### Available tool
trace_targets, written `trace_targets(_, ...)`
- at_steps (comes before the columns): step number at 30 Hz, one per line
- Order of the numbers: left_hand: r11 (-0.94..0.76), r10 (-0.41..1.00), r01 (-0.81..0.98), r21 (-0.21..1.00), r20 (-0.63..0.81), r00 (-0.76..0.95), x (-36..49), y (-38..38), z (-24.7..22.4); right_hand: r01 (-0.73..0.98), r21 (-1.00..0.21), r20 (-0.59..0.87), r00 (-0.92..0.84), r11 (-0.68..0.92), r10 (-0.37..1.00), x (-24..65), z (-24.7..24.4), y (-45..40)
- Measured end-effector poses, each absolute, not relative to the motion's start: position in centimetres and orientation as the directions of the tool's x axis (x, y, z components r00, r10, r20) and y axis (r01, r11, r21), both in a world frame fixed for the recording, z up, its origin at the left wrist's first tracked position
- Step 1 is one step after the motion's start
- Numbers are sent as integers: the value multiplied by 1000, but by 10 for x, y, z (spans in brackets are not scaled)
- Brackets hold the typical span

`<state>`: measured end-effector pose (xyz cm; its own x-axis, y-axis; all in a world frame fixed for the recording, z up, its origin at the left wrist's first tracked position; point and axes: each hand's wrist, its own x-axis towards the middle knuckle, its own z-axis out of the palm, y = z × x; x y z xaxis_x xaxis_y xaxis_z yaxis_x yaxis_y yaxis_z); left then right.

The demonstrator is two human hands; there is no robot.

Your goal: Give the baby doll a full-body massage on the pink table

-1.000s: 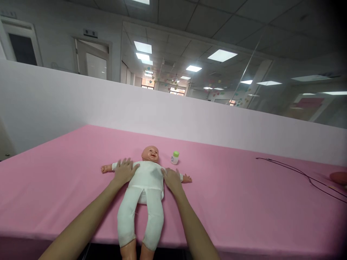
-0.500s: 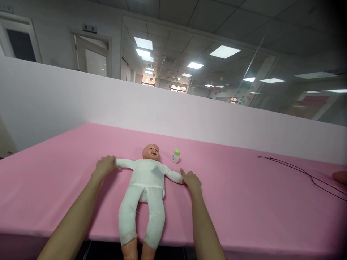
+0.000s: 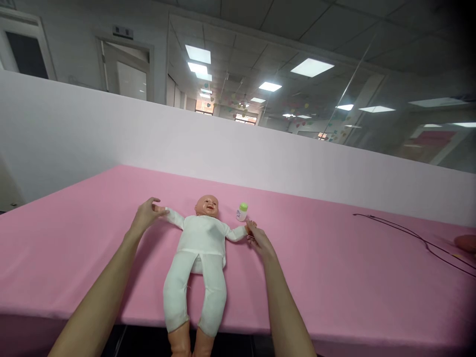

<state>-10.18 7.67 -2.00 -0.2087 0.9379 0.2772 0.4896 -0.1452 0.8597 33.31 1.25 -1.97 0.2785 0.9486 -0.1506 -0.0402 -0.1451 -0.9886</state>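
A baby doll (image 3: 203, 243) in a white cloth suit lies on its back on the pink table cover (image 3: 316, 267), its feet past the near edge. My left hand (image 3: 149, 213) is at the doll's hand on the left, thumb and fingers around it. On the other side my right hand (image 3: 259, 237) holds the doll's other hand, whose small fingers show beyond mine. Just beyond my right hand stands a small clear bottle (image 3: 241, 212) with a green cap, to the right of the doll's head.
Thin black cords (image 3: 401, 228) lie on the right part of the table. At the far right edge is a reddish-brown round object (image 3: 465, 243). A white partition (image 3: 238, 153) rises behind the table.
Both doll arms are raised a little, with their hands farther from the near edge. My right hand has moved up and slightly left; my left hand has moved up and slightly right.
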Motion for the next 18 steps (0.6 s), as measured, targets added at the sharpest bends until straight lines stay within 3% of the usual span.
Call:
trace_targets(3, -220, 872, 281, 934, 317, -373, -75, 77, -22, -8, -984, -178, 146, -179, 973, 328, -26, 13)
trace_targets(8, -318, 894, -6, 948, 298, -336, -35, 79, -45, 64, -987, 154, 138, 147, 978, 317, -35, 24)
trace_targets(13, -412, 899, -16, 911, 404, -171, -20, 83, -62, 155, -944, 324, 281, 291, 903, 302, -40, 41)
trace_targets(18, -269, 953, 7, 963, 267, -142, -20, 93, -65, 194, -949, 288, 215, 248, 933, 288, -50, 41)
